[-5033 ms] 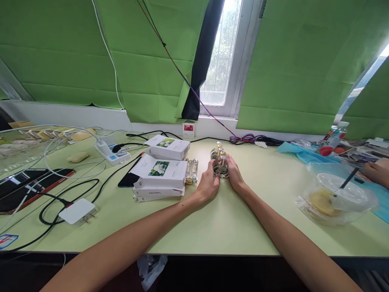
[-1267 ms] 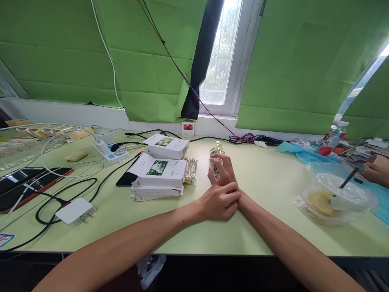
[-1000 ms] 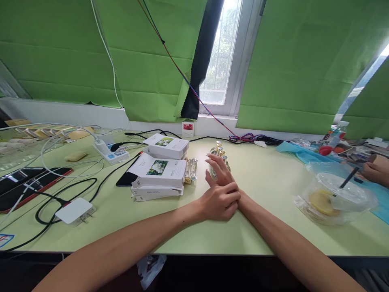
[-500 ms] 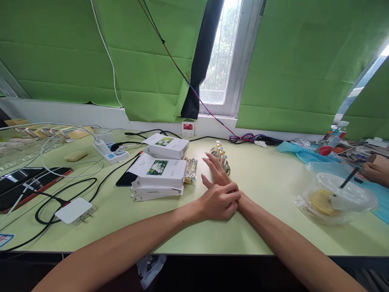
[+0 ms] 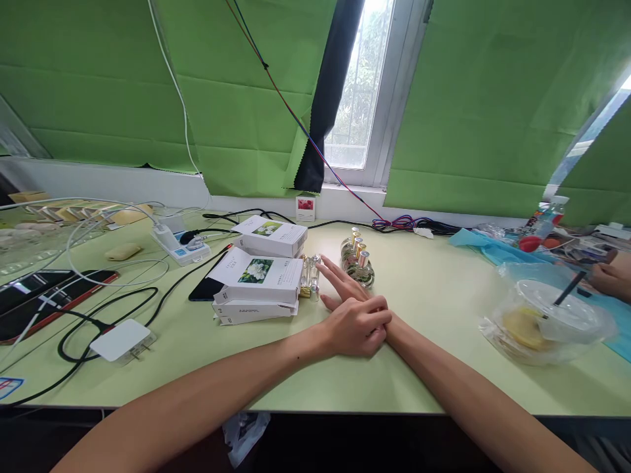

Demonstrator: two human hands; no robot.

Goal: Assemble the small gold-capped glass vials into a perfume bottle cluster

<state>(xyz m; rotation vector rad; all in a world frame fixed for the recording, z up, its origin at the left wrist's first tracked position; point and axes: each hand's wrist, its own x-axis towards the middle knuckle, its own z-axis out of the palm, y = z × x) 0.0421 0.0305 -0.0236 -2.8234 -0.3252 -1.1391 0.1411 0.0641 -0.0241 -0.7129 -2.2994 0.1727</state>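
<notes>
My left hand (image 5: 358, 326) lies over my right wrist with its fingers curled; whether it grips the wrist or only rests on it is hard to tell. My right hand (image 5: 345, 286) is flat and low over the table, fingers spread, holding nothing. Its fingertips reach the small glass bottles (image 5: 314, 276) lying beside the white flower-print boxes (image 5: 263, 272). Behind my right hand stands a row of small round bottles with gold and silver caps (image 5: 362, 258).
At the left are a power strip (image 5: 181, 248), a white charger (image 5: 121, 341), phones (image 5: 49, 295) and loose cables. A bagged plastic cup with a straw (image 5: 552, 318) stands at the right, near another person's hand (image 5: 611, 276).
My right hand's fingers have swung left, away from the standing bottles and over to the lying ones. My left hand has stayed almost still.
</notes>
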